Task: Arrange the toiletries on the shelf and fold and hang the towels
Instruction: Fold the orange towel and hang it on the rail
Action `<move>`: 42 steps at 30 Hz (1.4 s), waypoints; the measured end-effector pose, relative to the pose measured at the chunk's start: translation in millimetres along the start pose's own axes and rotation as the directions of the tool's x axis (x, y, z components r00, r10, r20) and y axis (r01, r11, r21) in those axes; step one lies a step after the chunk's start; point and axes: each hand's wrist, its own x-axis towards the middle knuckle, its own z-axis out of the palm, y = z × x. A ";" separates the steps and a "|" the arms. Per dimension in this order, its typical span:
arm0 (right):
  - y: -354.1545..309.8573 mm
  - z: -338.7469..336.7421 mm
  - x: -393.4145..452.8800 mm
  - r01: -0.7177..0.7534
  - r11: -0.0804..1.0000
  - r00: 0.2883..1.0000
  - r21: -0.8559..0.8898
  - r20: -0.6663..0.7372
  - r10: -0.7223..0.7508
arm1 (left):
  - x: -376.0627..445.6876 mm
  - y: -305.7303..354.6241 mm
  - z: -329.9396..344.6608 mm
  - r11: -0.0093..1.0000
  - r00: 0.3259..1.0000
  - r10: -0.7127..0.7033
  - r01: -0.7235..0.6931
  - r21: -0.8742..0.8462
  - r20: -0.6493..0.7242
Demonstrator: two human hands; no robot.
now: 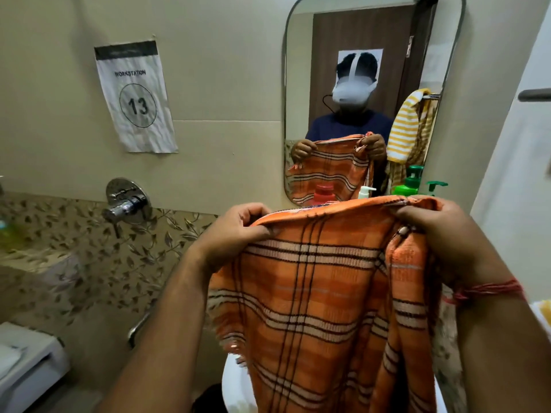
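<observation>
An orange checked towel (322, 293), woven with cream and dark stripes and frayed along its left edge, hangs in front of the mirror (372, 93). The left hand (235, 231) pinches its top edge at one end with curled fingers; the right hand (447, 234) grips the other end, where the cloth bunches. Behind the top edge stand a red bottle (324, 194), a white pump bottle (365, 192) and a green pump bottle (410, 181), partly hidden. A chrome tap (126, 205) sits left on the leaf-patterned tile, below a paper sign (135, 96) reading 13.
</observation>
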 end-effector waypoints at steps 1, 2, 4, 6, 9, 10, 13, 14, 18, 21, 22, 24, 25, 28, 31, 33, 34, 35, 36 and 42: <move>0.6 -1.7 1.1 0.003 1.000 0.999 0.003 -0.047 -0.003 | 0.3 -3.9 -5.3 0.994 0.999 -0.033 0.035 0.108 -0.020; 1.2 -2.9 2.2 0.006 1.000 0.996 0.012 -0.093 -0.005 | 0.0 -7.9 -10.4 0.977 0.997 -0.067 0.075 0.201 -0.049; -0.2 -3.7 2.6 0.022 0.998 0.985 0.051 -0.174 -0.013 | 0.7 -14.4 -15.2 0.953 0.983 -0.077 0.121 0.278 -0.165; -1.6 -1.8 2.3 0.070 0.995 0.979 0.072 -0.196 -0.055 | 0.7 -13.1 -11.2 0.972 0.953 -0.030 0.098 0.212 -0.303; -5.0 14.9 -0.6 0.107 0.994 0.994 0.013 -0.002 -0.107 | 2.7 -0.9 4.0 1.000 0.950 0.004 0.001 0.015 -0.313; -7.3 22.8 -1.5 0.104 0.995 0.993 -0.007 0.061 -0.104 | 3.5 3.5 9.9 0.999 0.962 0.003 -0.016 -0.046 -0.271; -12.7 41.0 -3.4 0.096 0.995 0.986 -0.024 0.136 -0.092 | 7.7 15.5 27.2 0.987 0.982 0.011 -0.041 -0.158 -0.186; -14.1 44.8 -4.6 0.096 0.995 0.985 -0.023 0.149 -0.092 | 8.9 18.2 30.9 0.979 0.978 0.028 -0.068 -0.191 -0.205; -15.9 47.2 -11.1 0.102 0.994 0.976 -0.039 0.197 -0.093 | 12.9 18.8 25.5 0.929 0.893 -0.038 -0.134 -0.346 -0.449; -15.4 44.7 -14.1 0.087 0.996 0.977 -0.037 0.197 -0.078 | 14.0 7.2 10.2 0.977 0.825 0.054 -0.160 -0.141 -0.562; -15.4 44.7 -14.5 0.074 0.997 0.979 -0.032 0.191 -0.067 | 12.5 4.6 8.6 0.987 0.823 0.058 -0.131 -0.089 -0.565; -15.6 46.5 -14.0 0.045 0.999 0.984 -0.028 0.176 -0.039 | 6.8 8.1 14.5 0.990 0.877 0.000 -0.069 -0.126 -0.481; -16.2 48.1 -13.7 0.034 0.999 0.985 -0.030 0.172 -0.028 | 2.8 10.4 20.4 0.985 0.924 -0.020 -0.046 -0.164 -0.382; -19.7 55.0 -13.1 0.052 0.991 0.982 -0.122 0.187 -0.029 | -7.5 18.1 43.4 0.988 0.999 0.004 -0.010 -0.156 -0.034; -25.9 63.2 -15.1 0.110 0.964 0.979 -0.242 0.196 -0.062 | -9.7 28.3 68.3 0.995 0.992 0.088 -0.092 0.040 0.095; -28.5 67.5 -15.7 0.131 0.942 0.980 -0.309 0.185 -0.076 | -6.1 32.0 78.5 0.982 0.992 0.122 -0.122 0.141 0.015; -29.7 69.1 -15.7 0.132 0.933 0.981 -0.336 0.177 -0.075 | -4.0 32.3 80.9 0.977 0.991 0.128 -0.119 0.175 -0.039; -30.7 70.0 -15.6 0.127 0.926 0.983 -0.356 0.170 -0.070 | -2.4 31.8 82.8 0.976 0.989 0.131 -0.115 0.186 -0.075; -31.7 70.7 -15.7 0.122 0.918 0.984 -0.377 0.165 -0.063 | -1.8 30.4 84.2 0.978 0.987 0.133 -0.116 0.171 -0.090; -34.2 70.7 -15.7 0.168 0.828 0.982 -0.534 0.165 -0.092 | 4.1 18.4 86.7 0.983 0.978 0.093 -0.061 0.174 -0.186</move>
